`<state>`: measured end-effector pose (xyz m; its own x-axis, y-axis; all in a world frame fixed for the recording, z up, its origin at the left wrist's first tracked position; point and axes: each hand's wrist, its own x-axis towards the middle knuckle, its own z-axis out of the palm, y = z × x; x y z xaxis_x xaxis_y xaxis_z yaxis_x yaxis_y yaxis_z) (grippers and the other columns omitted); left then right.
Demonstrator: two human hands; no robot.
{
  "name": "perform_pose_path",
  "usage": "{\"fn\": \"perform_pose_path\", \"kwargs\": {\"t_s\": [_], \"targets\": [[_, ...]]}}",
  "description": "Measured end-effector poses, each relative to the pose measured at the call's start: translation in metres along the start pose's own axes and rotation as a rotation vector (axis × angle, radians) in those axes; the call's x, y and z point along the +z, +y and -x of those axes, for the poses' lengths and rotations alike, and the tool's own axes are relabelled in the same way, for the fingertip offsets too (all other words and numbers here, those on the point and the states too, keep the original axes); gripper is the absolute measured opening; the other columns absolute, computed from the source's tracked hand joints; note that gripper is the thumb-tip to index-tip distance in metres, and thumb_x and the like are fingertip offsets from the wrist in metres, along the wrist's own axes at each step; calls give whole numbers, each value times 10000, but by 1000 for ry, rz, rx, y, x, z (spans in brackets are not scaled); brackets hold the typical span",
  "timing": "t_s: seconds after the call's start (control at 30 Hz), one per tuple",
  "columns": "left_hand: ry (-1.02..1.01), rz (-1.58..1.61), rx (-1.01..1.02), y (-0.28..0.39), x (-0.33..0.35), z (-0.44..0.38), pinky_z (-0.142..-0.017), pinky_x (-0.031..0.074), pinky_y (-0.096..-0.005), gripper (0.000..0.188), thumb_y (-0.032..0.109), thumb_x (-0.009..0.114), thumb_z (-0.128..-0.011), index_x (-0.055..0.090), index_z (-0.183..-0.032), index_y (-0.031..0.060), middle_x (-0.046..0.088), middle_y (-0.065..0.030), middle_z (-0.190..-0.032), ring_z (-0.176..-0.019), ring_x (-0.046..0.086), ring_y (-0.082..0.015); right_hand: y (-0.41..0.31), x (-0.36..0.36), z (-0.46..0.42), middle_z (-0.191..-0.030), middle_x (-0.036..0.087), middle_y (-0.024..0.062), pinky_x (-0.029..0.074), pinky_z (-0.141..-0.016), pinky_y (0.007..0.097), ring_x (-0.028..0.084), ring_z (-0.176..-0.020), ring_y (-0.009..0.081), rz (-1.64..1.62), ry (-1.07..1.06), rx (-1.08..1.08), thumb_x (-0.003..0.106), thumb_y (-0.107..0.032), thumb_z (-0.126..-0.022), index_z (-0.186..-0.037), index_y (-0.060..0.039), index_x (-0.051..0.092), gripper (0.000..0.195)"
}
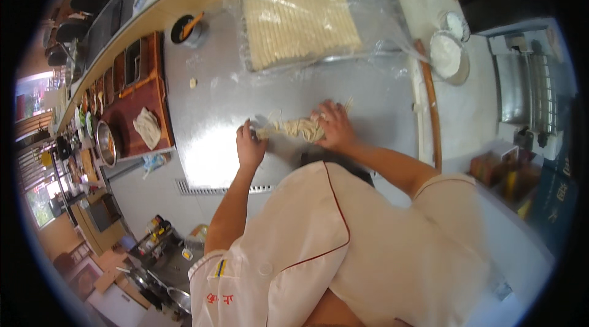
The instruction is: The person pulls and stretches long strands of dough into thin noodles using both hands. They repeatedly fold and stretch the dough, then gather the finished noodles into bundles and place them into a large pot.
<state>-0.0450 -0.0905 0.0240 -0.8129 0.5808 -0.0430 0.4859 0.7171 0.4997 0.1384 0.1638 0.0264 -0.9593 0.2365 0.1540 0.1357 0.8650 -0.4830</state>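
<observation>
A tangled bundle of pale fresh noodles (301, 129) lies on the steel worktop (207, 101) in front of me. My right hand (338, 129) grips its right end, fingers over the top and thumb at the near side; a few strands stick out beyond the fingers. At the narrow left end, my left hand (251, 146) has curled fingers and thumb around the strands; its exact hold is partly hidden. Farther back, thick dough strips (301, 18) lie side by side on a metal tray under clear plastic film (382, 18).
A small dough scrap (193, 83) and a dark pot (185, 31) with an orange handle are at left. Beyond stands a reddish board (138, 129) bearing a cloth (147, 128) and steel bowl (107, 144). Rightward are a wooden rolling pin (430, 101) and a flour bowl (448, 58).
</observation>
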Motion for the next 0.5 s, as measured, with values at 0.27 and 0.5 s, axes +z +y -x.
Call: {"fn": "perform_pose_path", "kwargs": {"t_s": [0.27,0.5], "targets": [[-398,196,-2,48,66,-14,-955,492,-462,613,108,685,-794,493,-1370,28,567,-223,-1243,-1107,563,-420,0,45,3,-1282,580,155,467,-962,474,557,-1129,363,-101,-32,108,750,-206,-758,-1368,-85,542,656],[-410,1417,-869,82,62,-19,-947,525,-405,427,432,537,-987,612,-1217,80,673,-103,-1105,-1032,651,-279,-43,61,-30,-1316,576,175,488,-960,474,584,-1139,413,-744,-128,543,671,-87,-792,-1261,-33,606,477]]}}
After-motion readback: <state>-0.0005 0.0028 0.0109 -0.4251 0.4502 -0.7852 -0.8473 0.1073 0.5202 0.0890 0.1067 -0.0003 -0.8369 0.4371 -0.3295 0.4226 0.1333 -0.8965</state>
